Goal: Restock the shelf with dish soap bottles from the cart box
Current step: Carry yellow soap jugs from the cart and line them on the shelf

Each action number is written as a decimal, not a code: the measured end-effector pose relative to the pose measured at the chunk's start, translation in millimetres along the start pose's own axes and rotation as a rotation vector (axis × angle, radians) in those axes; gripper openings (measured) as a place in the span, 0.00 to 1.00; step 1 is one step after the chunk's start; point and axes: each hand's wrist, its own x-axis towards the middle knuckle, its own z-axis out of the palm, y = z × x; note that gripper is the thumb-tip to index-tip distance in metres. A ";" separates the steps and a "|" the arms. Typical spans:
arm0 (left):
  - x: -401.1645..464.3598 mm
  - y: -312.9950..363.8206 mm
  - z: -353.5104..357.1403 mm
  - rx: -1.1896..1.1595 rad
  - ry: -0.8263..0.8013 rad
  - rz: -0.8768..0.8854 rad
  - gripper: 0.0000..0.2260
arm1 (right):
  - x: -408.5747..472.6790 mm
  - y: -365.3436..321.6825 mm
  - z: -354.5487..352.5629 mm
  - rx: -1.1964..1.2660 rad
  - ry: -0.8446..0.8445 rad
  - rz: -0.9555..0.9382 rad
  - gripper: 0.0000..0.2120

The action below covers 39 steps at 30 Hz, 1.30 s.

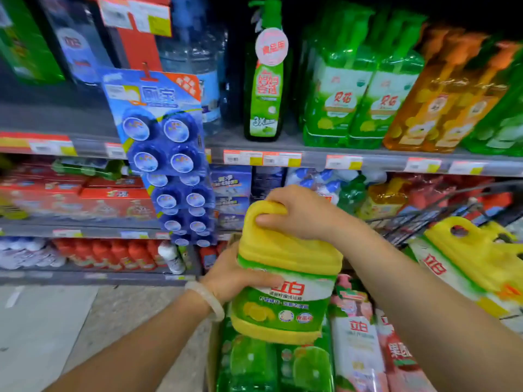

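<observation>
Both my forearms fill the bottom of the head view, and between them I hold a yellow dish soap jug [285,281] up over the cart box [210,360]. My right hand [300,213] grips the jug's moulded handle from above, fingers curled over the top and the thumb tucked under into the handle opening. My left hand [235,274] cradles the jug's side at the label, thumb lying across the front and fingers wrapped behind, with a pale bracelet [206,299] on the wrist.

Below the jug, green bottles [271,366] and pink refill pouches [359,343] lie packed in the box. A second yellow jug [475,258] lies tilted in the cart to my right.

Ahead, the upper shelf [297,147] carries a tall dark-green bottle [264,83], then green bottles and orange ones [441,100], with a gap around the tall bottle. A card of blue toilet blocks [167,154] hangs in front of the shelving on the left.

To place this well, I judge the weight should hang from my right hand while the left steers the base. I should lift it upright, clear the price rail [283,159], and avoid brushing the hanging card. I cannot tell from here which slot belongs to this jug, so I would match its label to a shelf tag first.
</observation>
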 end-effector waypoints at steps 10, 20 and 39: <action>-135.1 68.7 -211.8 -0.069 0.226 0.111 0.27 | 61.6 -206.9 19.6 0.444 0.355 -0.287 0.36; -333.8 105.6 -423.7 -0.100 0.722 0.309 0.14 | 143.9 -440.5 162.3 0.779 -0.299 -0.477 0.29; -561.6 80.6 -709.1 -0.218 1.316 0.337 0.22 | 279.0 -824.7 330.2 0.875 -0.782 -0.743 0.22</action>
